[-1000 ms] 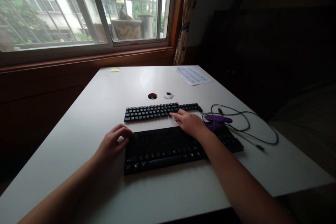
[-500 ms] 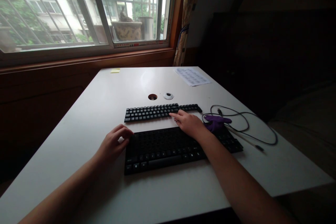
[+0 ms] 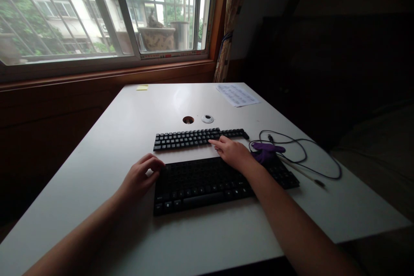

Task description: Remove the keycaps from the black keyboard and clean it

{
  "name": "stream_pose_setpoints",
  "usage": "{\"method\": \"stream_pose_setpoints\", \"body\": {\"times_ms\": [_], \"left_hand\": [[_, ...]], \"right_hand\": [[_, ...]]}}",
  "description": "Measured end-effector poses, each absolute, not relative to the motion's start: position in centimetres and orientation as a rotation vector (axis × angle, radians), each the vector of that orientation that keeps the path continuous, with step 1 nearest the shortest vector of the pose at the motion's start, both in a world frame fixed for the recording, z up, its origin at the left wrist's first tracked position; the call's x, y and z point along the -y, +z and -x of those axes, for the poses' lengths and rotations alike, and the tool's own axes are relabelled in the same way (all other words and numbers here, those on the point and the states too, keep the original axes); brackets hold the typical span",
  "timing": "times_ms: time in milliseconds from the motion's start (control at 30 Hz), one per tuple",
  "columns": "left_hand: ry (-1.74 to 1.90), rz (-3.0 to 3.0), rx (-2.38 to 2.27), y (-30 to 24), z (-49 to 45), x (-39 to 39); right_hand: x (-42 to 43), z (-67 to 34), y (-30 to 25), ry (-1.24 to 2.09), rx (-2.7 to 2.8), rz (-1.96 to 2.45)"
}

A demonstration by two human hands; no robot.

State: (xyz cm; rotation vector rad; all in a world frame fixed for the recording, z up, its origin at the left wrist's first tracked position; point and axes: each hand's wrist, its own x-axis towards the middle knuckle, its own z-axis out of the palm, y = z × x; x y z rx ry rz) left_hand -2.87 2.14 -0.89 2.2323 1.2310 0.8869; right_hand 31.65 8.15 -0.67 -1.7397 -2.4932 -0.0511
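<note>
A black keyboard point(image 3: 207, 183) lies in front of me on the white table point(image 3: 136, 108). Beyond it sits a long block of loose black keycaps point(image 3: 190, 138), laid out in rows. My left hand point(image 3: 140, 177) is curled, its fingertips and thumb against the keyboard's upper left corner. My right hand point(image 3: 233, 152) reaches over the keyboard's far edge, fingers stretched out, the index fingertip touching the near row of keycaps right of their middle. A purple tool point(image 3: 267, 150) lies on the keyboard's right end, just right of that wrist.
A black cable point(image 3: 300, 155) loops on the table to the right. A round hole point(image 3: 188, 119) and its white cap point(image 3: 207, 118) lie behind the keycaps. A printed sheet point(image 3: 237, 95) and a yellow note point(image 3: 142, 87) lie near the window.
</note>
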Motion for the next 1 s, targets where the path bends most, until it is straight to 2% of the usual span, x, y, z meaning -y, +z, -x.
{"method": "stream_pose_setpoints", "body": {"times_ms": [633, 1000], "left_hand": [[0.872, -2.209, -1.215, -1.08, 2.9, -2.21], [0.868, -2.206, -1.22, -1.05, 3.0, -2.19]], "right_hand": [[-8.17, -31.65, -0.68, -0.071, 2.515, 1.777], [-7.87, -32.44, -0.9, -0.017, 2.339, 1.56]]}}
